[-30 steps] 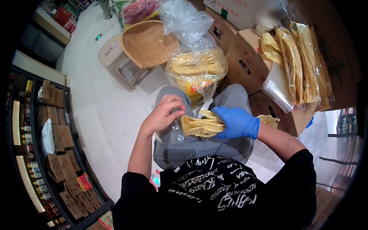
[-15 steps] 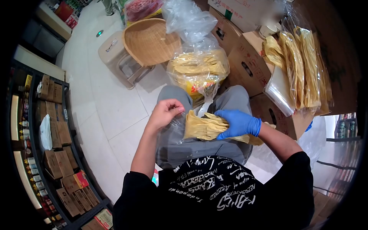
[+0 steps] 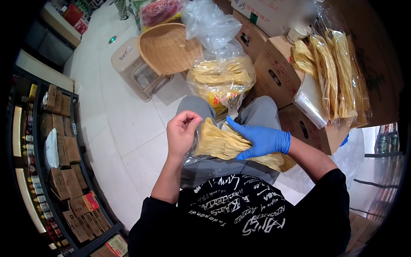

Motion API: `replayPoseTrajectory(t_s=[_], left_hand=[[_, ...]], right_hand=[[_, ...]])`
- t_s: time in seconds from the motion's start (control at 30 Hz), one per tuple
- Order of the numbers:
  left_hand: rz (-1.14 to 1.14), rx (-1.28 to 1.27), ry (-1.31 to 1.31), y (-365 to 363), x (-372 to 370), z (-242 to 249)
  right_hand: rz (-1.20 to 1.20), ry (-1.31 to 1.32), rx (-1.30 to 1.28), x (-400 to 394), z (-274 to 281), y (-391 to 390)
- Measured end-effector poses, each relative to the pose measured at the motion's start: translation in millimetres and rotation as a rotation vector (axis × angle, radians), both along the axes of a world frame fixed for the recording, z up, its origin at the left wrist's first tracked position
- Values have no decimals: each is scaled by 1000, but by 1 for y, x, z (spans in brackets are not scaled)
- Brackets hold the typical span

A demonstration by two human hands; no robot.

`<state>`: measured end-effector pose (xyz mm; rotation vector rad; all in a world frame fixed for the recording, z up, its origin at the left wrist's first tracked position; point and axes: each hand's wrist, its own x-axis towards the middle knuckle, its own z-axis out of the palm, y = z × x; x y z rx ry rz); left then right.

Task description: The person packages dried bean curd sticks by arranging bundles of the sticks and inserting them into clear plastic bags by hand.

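My right hand (image 3: 265, 139), in a blue glove, grips a bundle of pale yellow dried tofu skin (image 3: 220, 141) above my lap, thumb on one side and fingers on the other. The bundle's left end sits in the mouth of a clear plastic bag (image 3: 192, 156). My bare left hand (image 3: 182, 130) pinches the bag's edge beside that end, fingers closed. Beyond my knees, a large clear bag (image 3: 222, 75) holds more dried tofu skin. At the right, filled clear packs of tofu skin (image 3: 340, 79) lie on a box, with a stack of flat plastic bags (image 3: 311, 103) beside them.
A wicker basket (image 3: 169, 47) rests against a beige plastic stool (image 3: 132, 68) at the front left. Cardboard boxes (image 3: 274, 77) are stacked at the right. Shelves (image 3: 64, 150) with cartons line the far left. Another person's legs (image 3: 122, 8) show at the top.
The bundle has shifted left, further into the bag, with my right hand sliding along slightly. My left hand has moved a little left, still pinching the plastic.
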<state>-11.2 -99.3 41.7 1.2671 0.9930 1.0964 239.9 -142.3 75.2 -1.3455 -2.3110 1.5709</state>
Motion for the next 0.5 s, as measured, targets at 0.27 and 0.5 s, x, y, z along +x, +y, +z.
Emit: replayPoseTrajectory(t_s=[0.27,0.5], left_hand=[[-25,237,82,-16,-2,31],[-135,434,166,-23,-2,10]], right_hand=[[48,140,-6,-1,5,-3],[-9,241,-212,-1,-19,-19]])
